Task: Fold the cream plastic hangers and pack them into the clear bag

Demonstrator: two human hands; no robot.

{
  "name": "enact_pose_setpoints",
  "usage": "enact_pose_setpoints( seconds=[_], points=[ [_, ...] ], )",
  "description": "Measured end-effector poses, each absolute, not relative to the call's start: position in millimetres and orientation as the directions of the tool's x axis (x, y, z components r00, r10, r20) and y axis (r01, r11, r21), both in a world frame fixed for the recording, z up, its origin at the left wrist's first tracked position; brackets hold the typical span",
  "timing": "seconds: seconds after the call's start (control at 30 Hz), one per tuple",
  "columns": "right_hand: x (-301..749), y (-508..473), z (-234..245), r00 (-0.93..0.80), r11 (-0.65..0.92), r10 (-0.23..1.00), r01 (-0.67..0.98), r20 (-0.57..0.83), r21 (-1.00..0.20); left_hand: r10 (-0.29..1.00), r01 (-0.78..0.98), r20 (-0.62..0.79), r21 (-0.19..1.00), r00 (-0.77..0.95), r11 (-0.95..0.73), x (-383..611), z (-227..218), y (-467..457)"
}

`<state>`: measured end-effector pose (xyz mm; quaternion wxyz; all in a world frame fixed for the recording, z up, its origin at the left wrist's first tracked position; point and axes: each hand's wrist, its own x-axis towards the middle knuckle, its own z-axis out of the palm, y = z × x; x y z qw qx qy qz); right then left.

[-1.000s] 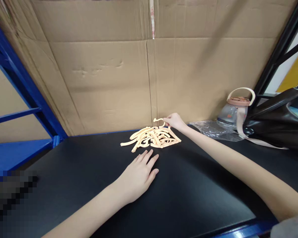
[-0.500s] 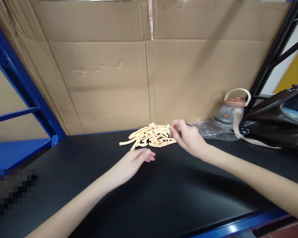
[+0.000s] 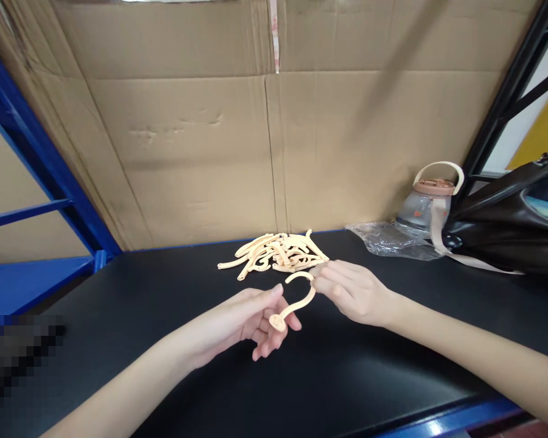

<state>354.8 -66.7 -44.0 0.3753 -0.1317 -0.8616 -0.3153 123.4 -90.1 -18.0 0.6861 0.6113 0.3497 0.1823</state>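
My right hand [image 3: 351,291] pinches a cream plastic hanger hook [image 3: 298,305] by its curved side. The hook's round base hangs down to the left, in front of the fingers of my left hand [image 3: 251,319]. That left hand is palm up with its thumb and fingers apart; whether it touches the base I cannot tell. Just beyond both hands lies a loose pile of cream hanger parts [image 3: 256,248], curved arms and hooks heaped together.
The pile lies on a black tabletop [image 3: 201,389] with a cardboard wall [image 3: 201,158] behind. At the back right are crumpled clear plastic [image 3: 383,238], a handled water bottle [image 3: 420,210] and a dark bag [image 3: 497,225]. Blue frame posts [image 3: 50,152] stand at left.
My right hand has drawn the hook from the pile toward me. My left hand has turned palm up and opened beneath the hook's base.
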Motion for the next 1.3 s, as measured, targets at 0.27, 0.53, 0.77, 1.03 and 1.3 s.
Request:
enact_pose_setpoints(
  seconds=[0.27, 0.53, 0.77, 1.03, 1.3],
  points=[
    [357.9, -69.7, -38.9, -0.731, 0.694, 0.066, 0.522, 0.679, 0.495, 0.631, 0.186, -0.212, 0.976, 0.746, 0.108, 118.3, -21.6, -83.9],
    [354.0, -68.9, -48.1, -0.691, 0.776, 0.102, 0.505, 0.716, 0.377, 0.476, 0.328, -0.322, 0.942, 0.818, 0.073, 120.6, -19.8, -87.4],
    [348.7, -79.8, -41.9, -0.355, 0.691, 0.716, 0.482, 0.601, -0.539, 0.762, 0.132, -0.123, 0.990, 0.636, 0.050, 134.1, -37.1, -85.9],
    [332.0, -74.3, -63.3, -0.553, 0.210, 0.822, 0.072, 0.136, -0.975, 0.742, 0.294, -0.125, 0.950, 0.658, -0.101, 134.6, -53.8, -88.3],
    [336.9, -65.6, -59.1, -0.504, 0.095, 0.861, 0.013, 0.075, -0.995, 0.800, 0.495, -0.047, 0.807, 0.599, -0.323, 128.8, -45.5, -84.2]
  ],
)
